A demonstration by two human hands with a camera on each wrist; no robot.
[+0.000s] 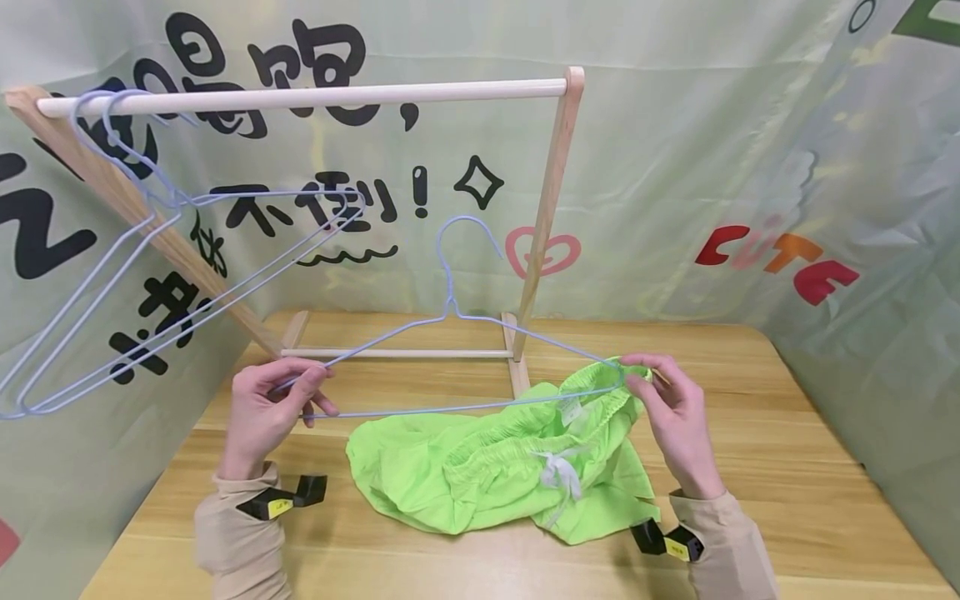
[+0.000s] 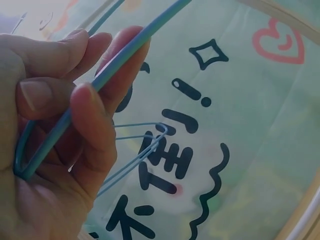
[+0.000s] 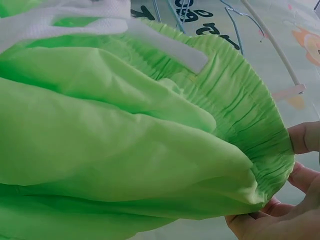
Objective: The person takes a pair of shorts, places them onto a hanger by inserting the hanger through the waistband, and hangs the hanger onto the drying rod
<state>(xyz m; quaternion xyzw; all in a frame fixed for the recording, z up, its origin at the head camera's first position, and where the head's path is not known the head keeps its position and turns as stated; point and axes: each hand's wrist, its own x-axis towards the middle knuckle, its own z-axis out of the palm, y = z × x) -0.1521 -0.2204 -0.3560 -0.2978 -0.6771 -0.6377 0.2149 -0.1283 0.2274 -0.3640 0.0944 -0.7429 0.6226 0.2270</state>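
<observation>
**Long way across, close on the right**

We hold the blue hanger longways, left to right. Our left hand curls round its left end. Our right hand pinches the stretchy waist of the green shorts, which lie mostly on the table, nearer that hand. The hanger's right tip sits at the waist.

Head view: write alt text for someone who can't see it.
A left hand holds one end of a blue hanger whose other end meets the waistband of a green garment pinched by the right hand above a table. Two more hangers hang near the left end of a wooden rack.
</observation>
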